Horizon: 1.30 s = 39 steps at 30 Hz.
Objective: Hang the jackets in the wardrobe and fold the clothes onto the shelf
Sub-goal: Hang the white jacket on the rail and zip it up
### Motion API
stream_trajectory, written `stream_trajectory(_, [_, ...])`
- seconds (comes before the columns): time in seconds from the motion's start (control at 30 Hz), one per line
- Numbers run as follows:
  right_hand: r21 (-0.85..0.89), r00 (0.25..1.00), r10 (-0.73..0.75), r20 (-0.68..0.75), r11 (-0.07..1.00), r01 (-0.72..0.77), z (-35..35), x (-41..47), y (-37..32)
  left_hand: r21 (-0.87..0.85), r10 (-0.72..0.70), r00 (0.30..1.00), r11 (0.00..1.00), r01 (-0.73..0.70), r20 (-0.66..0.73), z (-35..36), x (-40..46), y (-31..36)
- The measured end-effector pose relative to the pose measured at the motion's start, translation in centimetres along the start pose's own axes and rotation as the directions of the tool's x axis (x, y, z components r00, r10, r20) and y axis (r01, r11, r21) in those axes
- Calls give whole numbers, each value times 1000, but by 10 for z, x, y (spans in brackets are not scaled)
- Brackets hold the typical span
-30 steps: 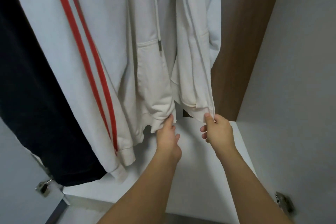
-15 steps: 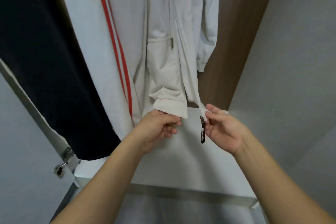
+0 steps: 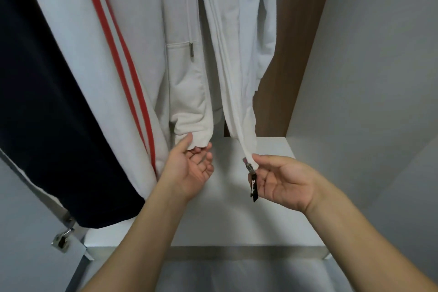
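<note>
A dark navy jacket [image 3: 40, 102] hangs far out to the side of the left hand [image 3: 189, 168]. Next to it hangs a white jacket with two red stripes [image 3: 113, 59]; its sleeve drops just beside that hand. The left hand is palm up, with its thumb and curled fingers pinching the left bottom hem of the soft white zip hoodie [image 3: 189, 92] just above it. The right hand [image 3: 282, 180] pinches the hoodie's other front edge at the bottom end of the zip, and a small black zip tag [image 3: 253, 188] dangles in front of its palm. Below both hands lies the white wardrobe shelf [image 3: 232, 225].
</note>
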State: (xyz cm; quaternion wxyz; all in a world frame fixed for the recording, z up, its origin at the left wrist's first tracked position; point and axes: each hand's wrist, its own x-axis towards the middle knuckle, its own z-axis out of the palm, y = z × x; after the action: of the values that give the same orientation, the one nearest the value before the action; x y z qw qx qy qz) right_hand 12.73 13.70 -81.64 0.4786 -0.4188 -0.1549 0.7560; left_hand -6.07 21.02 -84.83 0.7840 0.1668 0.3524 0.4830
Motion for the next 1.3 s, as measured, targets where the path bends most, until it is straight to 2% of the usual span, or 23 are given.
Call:
stream_trajectory(0.1, [43, 992, -12, 125, 999, 6, 0, 2, 0, -41, 49, 998, 998, -50, -27, -1, 6, 2])
stream_trajectory(0.2, [-6, 968, -27, 249, 1000, 30, -2, -1, -3, -160, 138, 990, 977, -138, -13, 1, 5, 2])
stream_trajectory(0.33, [-73, 948, -13, 319, 997, 39, -5, -5, -7, -277, 220, 973, 941, -195, 64, 3, -3, 0])
stream_trajectory(0.43, [-125, 925, -3, 380, 991, 55, -3, -7, -4, -224, 171, 969, 966, -130, 177, 3, -10, -1])
stream_trajectory(0.6, [-130, 913, -86, 398, 980, 149, 1, -9, -4, 23, 15, 939, 999, -24, 342, 11, -27, 11])
stream_trajectory(0.67, [-92, 908, -138, 397, 978, 189, 2, -10, -4, 73, 52, 924, 994, -87, 379, 18, -35, 16])
stream_trajectory(0.7, [-69, 902, -162, 399, 976, 206, 3, -11, -5, 92, 129, 915, 980, -176, 381, 23, -39, 17])
stream_trajectory(0.77, [-25, 896, -212, 389, 970, 240, 6, -11, -5, 131, 374, 854, 887, -444, 362, 34, -48, 17])
stream_trajectory(0.83, [-14, 898, -267, 349, 957, 290, 10, -11, -4, 195, 600, 728, 712, -675, 332, 43, -58, 15])
stream_trajectory(0.87, [-27, 902, -293, 317, 948, 317, 13, -10, -2, 228, 671, 670, 631, -741, 319, 47, -63, 13])
stream_trajectory(0.93, [-59, 904, -337, 264, 930, 364, 19, -10, 2, 282, 734, 597, 527, -802, 324, 52, -70, 6])
stream_trajectory(1.03, [-75, 884, -383, 267, 907, 415, 27, -11, 6, 317, 789, 521, 428, -846, 327, 57, -73, -4])
stream_trajectory(1.2, [-47, 874, -415, 253, 897, 439, 33, -12, 6, 330, 837, 465, 369, -869, 288, 57, -74, -7])
stream_trajectory(1.3, [-43, 871, -429, 239, 892, 451, 36, -12, 7, 311, 836, 463, 374, -874, 295, 58, -74, -8])
